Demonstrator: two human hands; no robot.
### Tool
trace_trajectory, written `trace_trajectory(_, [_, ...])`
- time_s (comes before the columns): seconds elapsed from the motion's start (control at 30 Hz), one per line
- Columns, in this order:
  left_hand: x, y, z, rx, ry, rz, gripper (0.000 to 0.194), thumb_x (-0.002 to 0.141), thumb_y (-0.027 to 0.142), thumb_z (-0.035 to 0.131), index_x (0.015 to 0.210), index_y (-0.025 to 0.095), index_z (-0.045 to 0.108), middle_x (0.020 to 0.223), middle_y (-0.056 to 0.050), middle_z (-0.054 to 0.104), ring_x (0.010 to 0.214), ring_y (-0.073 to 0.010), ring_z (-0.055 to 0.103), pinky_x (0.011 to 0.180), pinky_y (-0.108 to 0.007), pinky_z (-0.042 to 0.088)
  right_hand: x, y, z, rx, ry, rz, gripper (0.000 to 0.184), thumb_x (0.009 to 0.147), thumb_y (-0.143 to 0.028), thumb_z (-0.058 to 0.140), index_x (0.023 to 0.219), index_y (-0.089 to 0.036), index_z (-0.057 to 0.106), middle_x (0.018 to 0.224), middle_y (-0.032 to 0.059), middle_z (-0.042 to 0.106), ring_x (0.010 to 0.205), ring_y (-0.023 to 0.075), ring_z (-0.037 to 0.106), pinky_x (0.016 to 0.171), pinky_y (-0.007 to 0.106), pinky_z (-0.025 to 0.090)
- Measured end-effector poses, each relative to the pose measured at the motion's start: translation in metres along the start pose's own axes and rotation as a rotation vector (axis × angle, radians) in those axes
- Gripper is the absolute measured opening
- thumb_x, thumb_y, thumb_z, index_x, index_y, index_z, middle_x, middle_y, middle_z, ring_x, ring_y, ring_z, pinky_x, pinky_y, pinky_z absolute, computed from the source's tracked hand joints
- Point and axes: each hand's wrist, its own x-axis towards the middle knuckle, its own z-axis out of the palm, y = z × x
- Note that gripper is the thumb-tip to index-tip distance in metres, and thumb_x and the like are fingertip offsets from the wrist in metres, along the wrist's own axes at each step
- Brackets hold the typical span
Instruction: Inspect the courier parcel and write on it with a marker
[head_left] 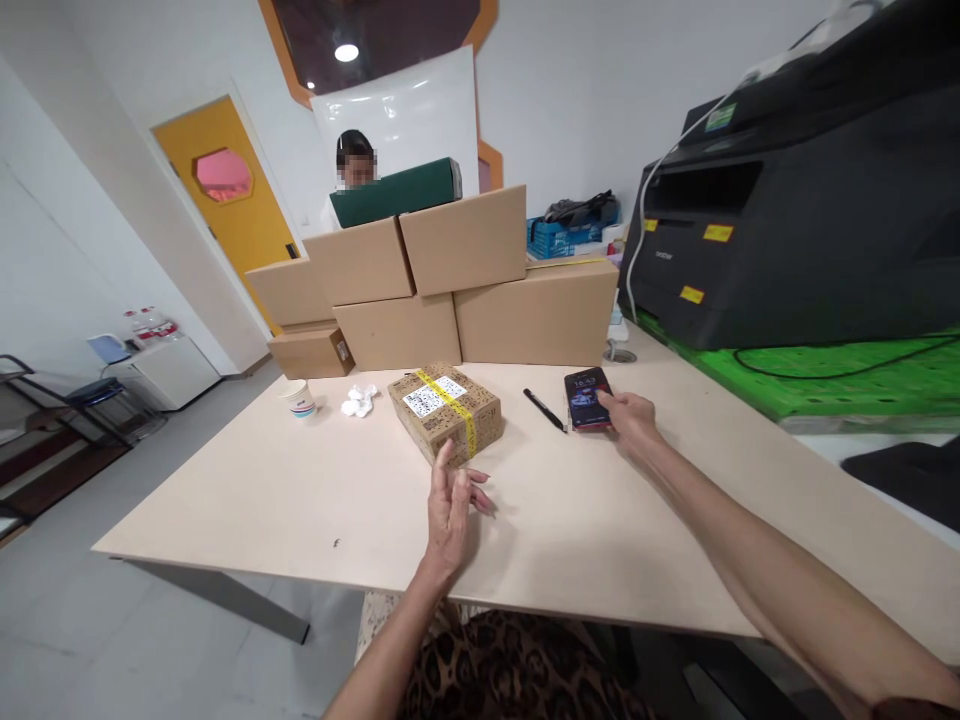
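Observation:
A small cardboard parcel [445,410] with yellow tape and a white label lies on the beige table [300,500]. My left hand [450,505] hovers just in front of it, fingers loosely spread, holding nothing. My right hand [630,418] reaches far over the table and rests on the right edge of a dark phone [586,398] with a lit screen; its fingers touch the phone, which lies flat. A black pen [544,410] lies between parcel and phone.
Several large cardboard boxes [465,290] are stacked at the table's far edge, with a person behind them. A paper cup [300,398] and crumpled tissue [360,400] sit at left. A big black printer [795,220] on a green mat [847,385] fills the right.

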Motion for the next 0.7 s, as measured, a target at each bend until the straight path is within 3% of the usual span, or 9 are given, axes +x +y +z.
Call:
trace_trajectory(0.13, [0.000, 0.000, 0.000, 0.006, 0.015, 0.004, 0.070, 0.098, 0.063, 0.060, 0.150, 0.021, 0.042, 0.090, -0.004, 0.073, 0.059, -0.0117, 0.065, 0.061, -0.027, 0.057, 0.007, 0.007, -0.004, -0.138, -0.028, 0.096, 0.036, 0.074, -0.039, 0.078, 0.060, -0.024, 0.048, 0.043, -0.0035, 0.046, 0.040, 0.0135, 0.045, 0.035, 0.026, 0.035])
trace_trajectory(0.4, [0.001, 0.001, 0.000, -0.012, 0.048, 0.011, 0.066, 0.097, 0.062, 0.062, 0.146, 0.020, 0.046, 0.088, -0.002, 0.072, 0.059, -0.0117, 0.066, 0.061, -0.027, 0.056, 0.015, 0.007, -0.018, -0.465, -0.185, 0.023, 0.027, 0.070, -0.029, 0.079, 0.054, -0.022, 0.060, 0.036, -0.0011, 0.048, 0.037, 0.0164, 0.048, 0.046, 0.032, 0.040])
trace_trajectory(0.53, [0.002, 0.001, 0.002, -0.020, 0.066, 0.020, 0.065, 0.097, 0.061, 0.062, 0.145, 0.019, 0.049, 0.087, -0.003, 0.072, 0.057, -0.0116, 0.065, 0.060, -0.027, 0.055, 0.015, 0.000, -0.020, -0.577, -0.193, -0.036, 0.025, 0.070, -0.020, 0.075, 0.050, -0.022, 0.060, 0.041, 0.0039, 0.054, 0.052, 0.0234, 0.058, 0.058, 0.036, 0.043])
trace_trajectory(0.7, [0.010, 0.010, -0.009, -0.010, 0.195, 0.147, 0.052, 0.096, 0.057, 0.065, 0.133, 0.020, 0.060, 0.086, -0.004, 0.073, 0.060, -0.0119, 0.063, 0.061, -0.027, 0.053, 0.003, -0.014, -0.018, -0.602, -0.157, -0.183, 0.007, 0.073, -0.023, 0.069, 0.066, -0.023, 0.068, 0.075, 0.0094, 0.074, 0.083, 0.0278, 0.067, 0.077, 0.038, 0.047])
